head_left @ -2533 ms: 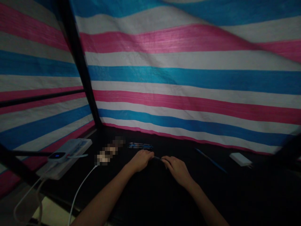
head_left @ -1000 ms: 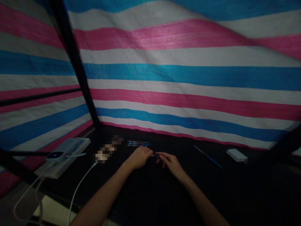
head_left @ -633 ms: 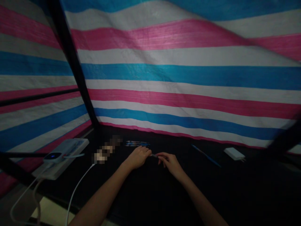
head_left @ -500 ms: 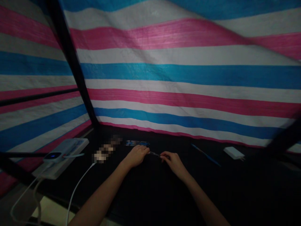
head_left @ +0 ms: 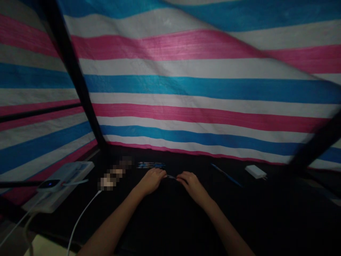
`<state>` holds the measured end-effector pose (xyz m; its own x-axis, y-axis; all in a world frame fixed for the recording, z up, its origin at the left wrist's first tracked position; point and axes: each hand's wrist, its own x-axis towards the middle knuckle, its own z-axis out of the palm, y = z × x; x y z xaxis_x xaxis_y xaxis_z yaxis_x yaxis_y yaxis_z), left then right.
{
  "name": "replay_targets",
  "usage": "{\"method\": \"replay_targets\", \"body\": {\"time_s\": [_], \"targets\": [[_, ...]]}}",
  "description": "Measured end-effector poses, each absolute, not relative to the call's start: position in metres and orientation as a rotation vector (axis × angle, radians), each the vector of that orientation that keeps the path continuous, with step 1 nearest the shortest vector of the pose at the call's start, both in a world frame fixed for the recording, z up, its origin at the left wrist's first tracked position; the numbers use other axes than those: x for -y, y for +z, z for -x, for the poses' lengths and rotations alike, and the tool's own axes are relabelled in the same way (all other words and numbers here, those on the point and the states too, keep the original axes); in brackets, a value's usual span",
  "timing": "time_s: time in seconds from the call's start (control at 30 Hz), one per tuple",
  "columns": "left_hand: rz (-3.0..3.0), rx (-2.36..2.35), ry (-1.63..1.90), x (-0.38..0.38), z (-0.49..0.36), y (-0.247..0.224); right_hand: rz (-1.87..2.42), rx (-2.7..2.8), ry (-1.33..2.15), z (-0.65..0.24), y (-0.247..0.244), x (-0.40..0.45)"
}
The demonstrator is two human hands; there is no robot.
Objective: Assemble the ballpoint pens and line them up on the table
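Between my two hands, low over the black table [head_left: 165, 220], runs a slim pen [head_left: 171, 176], only its middle showing. My left hand [head_left: 153, 180] has its fingers closed on the left end. At the other end, my right hand [head_left: 192, 182] pinches it between thumb and fingers. The parts inside both hands are hidden, and the dim light blurs the detail. Just beyond my left hand, several pens [head_left: 151, 165] lie side by side.
A long blue pen [head_left: 226, 175] and a white charger [head_left: 255, 171] lie to the right. On the left are a pale box [head_left: 76, 177], a device with a lit display [head_left: 49, 185], and a pixelated object [head_left: 110, 179] with a white cable [head_left: 81, 217]. Striped sheeting [head_left: 186, 110] hangs behind.
The view has swung slightly, so the surroundings sit further left. My hands keep hold of the pen, with a slightly smaller gap between them.
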<state>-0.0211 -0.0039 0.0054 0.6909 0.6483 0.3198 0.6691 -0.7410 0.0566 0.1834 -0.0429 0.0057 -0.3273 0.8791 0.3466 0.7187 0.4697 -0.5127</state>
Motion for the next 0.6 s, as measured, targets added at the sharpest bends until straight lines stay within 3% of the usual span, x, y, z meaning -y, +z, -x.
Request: {"method": "replay_targets", "body": {"time_s": [0.2, 0.6], "targets": [[2.845, 1.066, -0.474, 0.008, 0.016, 0.007, 1.192, 2.204, 0.467, -0.175, 0.004, 0.052], [2.828, 1.067, -0.532, 0.004, 0.019, 0.006, 1.413, 2.044, 0.390, -0.179, 0.018, 0.049]]}}
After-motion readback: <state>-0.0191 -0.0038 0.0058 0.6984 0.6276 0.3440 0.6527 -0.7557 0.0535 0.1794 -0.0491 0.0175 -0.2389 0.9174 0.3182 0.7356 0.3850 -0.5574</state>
